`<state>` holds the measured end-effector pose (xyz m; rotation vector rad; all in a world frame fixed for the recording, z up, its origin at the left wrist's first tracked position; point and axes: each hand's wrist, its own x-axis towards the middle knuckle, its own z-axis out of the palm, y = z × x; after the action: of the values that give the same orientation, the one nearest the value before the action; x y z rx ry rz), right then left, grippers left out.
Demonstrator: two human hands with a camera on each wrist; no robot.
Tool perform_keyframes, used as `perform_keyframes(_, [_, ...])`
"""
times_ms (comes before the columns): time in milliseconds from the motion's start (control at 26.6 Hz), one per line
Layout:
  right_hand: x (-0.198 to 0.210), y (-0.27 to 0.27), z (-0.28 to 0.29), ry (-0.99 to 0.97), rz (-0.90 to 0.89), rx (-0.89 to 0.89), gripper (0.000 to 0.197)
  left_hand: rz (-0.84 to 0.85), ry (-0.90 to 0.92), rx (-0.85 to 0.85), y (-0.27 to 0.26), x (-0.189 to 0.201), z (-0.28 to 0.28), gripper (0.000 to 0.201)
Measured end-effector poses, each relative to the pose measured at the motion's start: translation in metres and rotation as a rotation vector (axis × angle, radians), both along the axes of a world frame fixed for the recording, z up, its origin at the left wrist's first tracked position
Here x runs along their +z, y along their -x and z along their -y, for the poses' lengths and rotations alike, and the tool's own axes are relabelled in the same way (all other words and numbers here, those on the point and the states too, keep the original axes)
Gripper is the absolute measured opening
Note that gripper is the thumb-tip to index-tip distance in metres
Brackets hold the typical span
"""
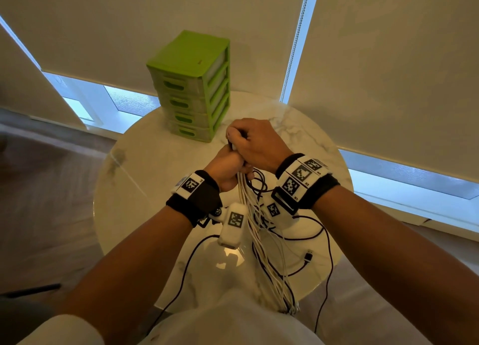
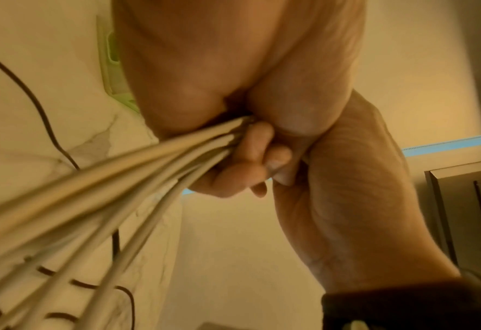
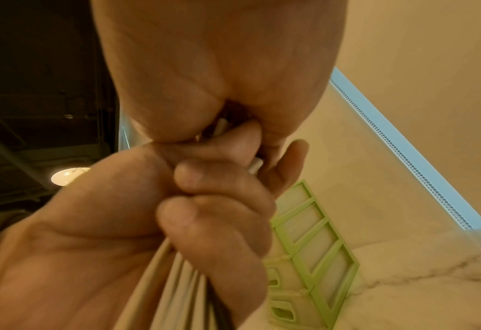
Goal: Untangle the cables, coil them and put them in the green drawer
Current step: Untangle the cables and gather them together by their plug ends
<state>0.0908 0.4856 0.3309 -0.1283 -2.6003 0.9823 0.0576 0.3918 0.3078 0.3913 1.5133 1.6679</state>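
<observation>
Cables, white (image 1: pixel 261 243): one bundle of many strands, gripped in my left hand (image 1: pixel 228 167), whose fingers (image 3: pixel 205 178) are curled tight round it; below that fist the strands hang down over the table (image 1: pixel 145 168) toward my body, their looped ends gathered low near the table's near edge. Right hand (image 1: pixel 255 144): set directly above and touching the left, fingers folded down over the top of the same bundle, a white plug end (image 3: pixel 254 166) showing between the two fists in the right wrist view. Left wrist view: white strands (image 2: pixel 137 169) fan out from my closed left fingers (image 2: pixel 257 143), the right palm (image 2: pixel 346 201) just beside them. Cable, black (image 1: pixel 305 237): thin, looping loose on the table below and to the right of my hands, its dark plug (image 1: pixel 308 256) lying on the marble; part of it runs up toward my fists, though I cannot tell whether either hand has hold of it. Drawer unit, green (image 1: pixel 194 85): four stacked drawers with slotted handles, all closed, standing upright on the table just beyond my fingers, apart from them. Bands, black, with white marker blocks: one on each wrist (image 1: pixel 197 189), (image 1: pixel 300 179).
</observation>
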Motion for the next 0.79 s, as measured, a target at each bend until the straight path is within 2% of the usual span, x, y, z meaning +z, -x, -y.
perform_keyframes(113, [-0.001,-0.004,0.001,0.009,0.041,0.060,0.042,0.005,0.011,0.006,-0.003,-0.003,0.006,0.030])
perform_keyframes(151, [-0.001,-0.007,-0.002,0.113,0.050,0.081,0.041,0.022,0.006,-0.002,-0.003,-0.002,0.007,0.034])
perform_keyframes(226, [-0.002,-0.018,-0.011,0.440,0.124,0.095,0.045,0.090,-0.033,0.011,0.004,0.002,0.012,0.037])
perform_keyframes(264, [-0.008,-0.025,-0.017,0.553,0.239,0.104,0.050,0.124,-0.076,0.025,0.009,0.003,0.015,0.033])
perform_keyframes(301, [-0.017,-0.035,-0.023,0.557,0.379,0.123,0.053,0.155,-0.128,0.025,0.013,0.004,0.017,0.027])
perform_keyframes(377, [-0.042,-0.055,-0.036,0.375,0.575,0.190,0.039,0.218,-0.218,-0.003,0.019,0.004,0.021,0.024])
perform_keyframes(414, [-0.055,-0.062,-0.042,0.287,0.588,0.188,0.027,0.248,-0.252,-0.011,0.021,0.003,0.022,0.024])
perform_keyframes(489, [-0.081,-0.069,-0.058,0.123,0.554,0.079,0.014,0.302,-0.328,-0.011,0.024,0.004,0.025,0.023])
perform_keyframes(565, [-0.094,-0.072,-0.077,-0.048,0.593,-0.103,0.020,0.315,-0.391,-0.016,0.029,0.010,0.026,0.019])
perform_keyframes(678, [-0.085,-0.072,-0.097,-0.048,0.611,-0.322,0.022,0.214,-0.320,-0.013,0.038,0.018,0.027,0.020])
perform_keyframes(753, [-0.054,-0.069,-0.093,0.007,0.500,-0.282,0.015,0.144,-0.185,-0.011,0.036,0.016,0.020,0.026])
perform_keyframes(791, [-0.034,-0.068,-0.085,0.040,0.407,-0.242,0.019,0.114,-0.125,-0.027,0.031,0.014,0.012,0.026])
